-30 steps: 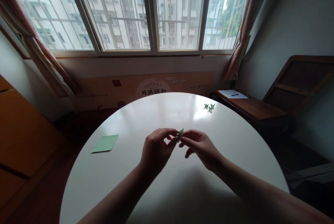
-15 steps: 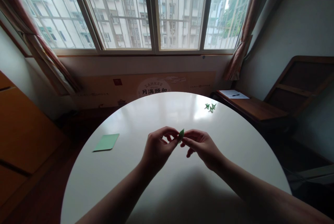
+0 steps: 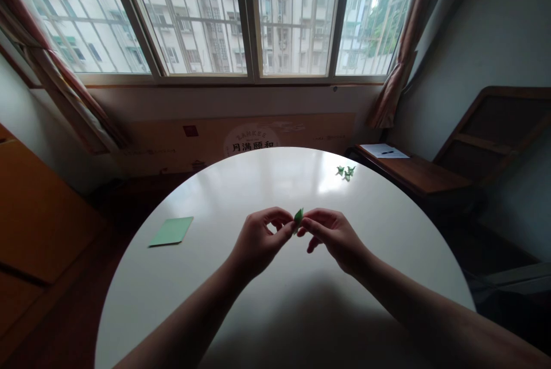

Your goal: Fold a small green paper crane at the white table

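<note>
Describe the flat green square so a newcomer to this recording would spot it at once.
Find the white table below the window. On its left side, left of the left hand, lies the green square. It is flat and clearly larger than the other green things: the three small folded pieces toward the far right edge and the pointed piece between the left hand and right hand.

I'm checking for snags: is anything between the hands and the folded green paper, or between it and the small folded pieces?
Nothing visible: the left hand and right hand both hold the folded green paper, and no object shows between it and the small folded pieces on the table.
</note>
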Action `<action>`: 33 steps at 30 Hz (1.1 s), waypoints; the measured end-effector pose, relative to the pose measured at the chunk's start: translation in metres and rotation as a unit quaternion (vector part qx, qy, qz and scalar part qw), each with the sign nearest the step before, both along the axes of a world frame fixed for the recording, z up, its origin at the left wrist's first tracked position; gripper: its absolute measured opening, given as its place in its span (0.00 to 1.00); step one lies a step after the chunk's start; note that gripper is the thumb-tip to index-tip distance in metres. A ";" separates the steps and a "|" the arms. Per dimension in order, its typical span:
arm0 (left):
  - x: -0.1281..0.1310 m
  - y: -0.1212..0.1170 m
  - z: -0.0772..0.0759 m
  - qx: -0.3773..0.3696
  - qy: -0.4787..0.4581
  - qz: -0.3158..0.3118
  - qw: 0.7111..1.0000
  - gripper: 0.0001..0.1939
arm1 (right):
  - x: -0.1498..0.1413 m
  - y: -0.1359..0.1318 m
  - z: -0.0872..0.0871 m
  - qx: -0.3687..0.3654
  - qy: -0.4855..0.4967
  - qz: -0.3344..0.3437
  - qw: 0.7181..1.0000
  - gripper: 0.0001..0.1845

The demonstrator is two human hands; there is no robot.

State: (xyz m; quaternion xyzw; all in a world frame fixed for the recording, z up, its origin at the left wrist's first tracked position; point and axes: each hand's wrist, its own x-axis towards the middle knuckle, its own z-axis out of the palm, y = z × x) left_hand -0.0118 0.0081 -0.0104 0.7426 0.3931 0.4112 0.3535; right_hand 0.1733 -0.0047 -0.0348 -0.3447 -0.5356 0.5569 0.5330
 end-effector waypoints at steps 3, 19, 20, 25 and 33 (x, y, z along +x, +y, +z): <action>0.001 0.001 0.001 -0.044 -0.029 -0.021 0.998 0.09 | 0.001 0.001 0.000 0.001 -0.001 0.001 1.000 0.14; 0.000 0.007 0.001 -0.274 -0.149 -0.108 0.944 0.15 | 0.002 -0.003 0.003 0.007 -0.007 0.023 1.000 0.15; 0.000 0.006 0.001 -0.274 -0.149 -0.109 0.944 0.15 | 0.002 -0.003 0.003 0.009 -0.009 0.023 1.000 0.15; 0.002 0.006 0.001 -0.264 -0.148 -0.104 0.947 0.14 | 0.004 -0.004 0.003 0.028 -0.021 0.020 0.999 0.15; 0.001 0.006 0.001 -0.261 -0.148 -0.100 0.949 0.14 | 0.004 -0.004 0.005 0.028 -0.033 0.016 0.999 0.15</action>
